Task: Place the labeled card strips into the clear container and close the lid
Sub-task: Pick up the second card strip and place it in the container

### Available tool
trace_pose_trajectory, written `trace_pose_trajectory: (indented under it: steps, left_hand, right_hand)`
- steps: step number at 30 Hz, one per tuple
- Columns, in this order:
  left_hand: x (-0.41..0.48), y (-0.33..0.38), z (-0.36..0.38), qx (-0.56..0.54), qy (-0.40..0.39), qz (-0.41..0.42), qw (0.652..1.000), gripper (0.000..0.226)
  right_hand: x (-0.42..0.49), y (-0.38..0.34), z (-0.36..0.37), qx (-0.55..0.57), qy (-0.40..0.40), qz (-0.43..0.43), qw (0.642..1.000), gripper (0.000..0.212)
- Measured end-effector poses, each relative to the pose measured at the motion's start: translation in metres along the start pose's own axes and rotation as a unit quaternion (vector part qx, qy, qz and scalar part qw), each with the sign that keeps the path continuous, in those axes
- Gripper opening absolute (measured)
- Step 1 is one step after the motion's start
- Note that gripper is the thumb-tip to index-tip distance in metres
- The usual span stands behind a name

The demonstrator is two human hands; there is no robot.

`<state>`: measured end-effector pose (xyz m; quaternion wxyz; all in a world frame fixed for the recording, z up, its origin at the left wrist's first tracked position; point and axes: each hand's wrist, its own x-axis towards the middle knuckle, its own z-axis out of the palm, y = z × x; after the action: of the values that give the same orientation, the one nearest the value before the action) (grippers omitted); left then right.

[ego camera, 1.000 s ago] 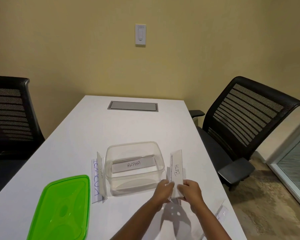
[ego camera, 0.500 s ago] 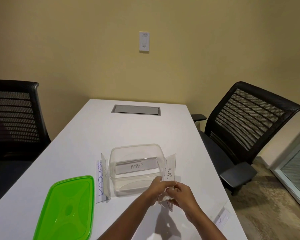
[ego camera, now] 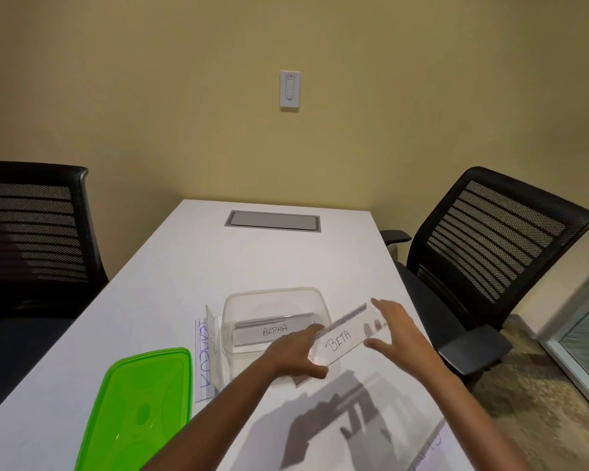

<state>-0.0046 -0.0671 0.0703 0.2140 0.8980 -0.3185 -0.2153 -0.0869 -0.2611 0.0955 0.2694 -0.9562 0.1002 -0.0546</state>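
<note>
At a white conference table (ego camera: 170,266) against a yellow wall (ego camera: 150,96), a person's left hand (ego camera: 295,355) and right hand (ego camera: 397,331) clamp opposite ends of the BETA card strip (ego camera: 340,339), raised beside the clear container (ego camera: 272,297). The ALPHA strip (ego camera: 274,330) lies inside it, beyond the left hand. Farther left lie another strip (ego camera: 205,358) and the green lid (ego camera: 140,406). Black mesh chairs (ego camera: 497,243) flank the table.
</note>
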Motion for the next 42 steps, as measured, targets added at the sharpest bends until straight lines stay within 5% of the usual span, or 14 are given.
trace_pose_trajectory:
  steps: [4,10,21,32,42]
  left_hand:
    - [-0.005,-0.006,-0.010,0.105,-0.015,0.048,0.993,0.082]
    - [-0.013,-0.012,-0.019,0.141,-0.043,0.081,0.986,0.080]
    - [-0.019,-0.029,-0.036,0.112,-0.045,0.066,0.990,0.068]
    - [-0.002,-0.076,-0.067,0.122,0.051,-0.011,0.991,0.079]
    - [0.020,-0.122,-0.045,0.065,0.084,-0.112,0.988,0.062]
  right_hand:
    - [0.014,0.002,0.004,-0.205,-0.124,-0.066,0.969,0.097]
    - [0.016,0.001,0.021,-0.275,-0.204,-0.086,0.936,0.094]
    - [0.022,0.004,0.019,-0.087,-0.249,-0.056,0.963,0.064]
    - [0.075,-0.023,0.026,-0.150,-0.157,-0.126,0.968,0.075]
    - [0.126,-0.032,0.090,-0.283,-0.086,-0.213,0.931,0.063]
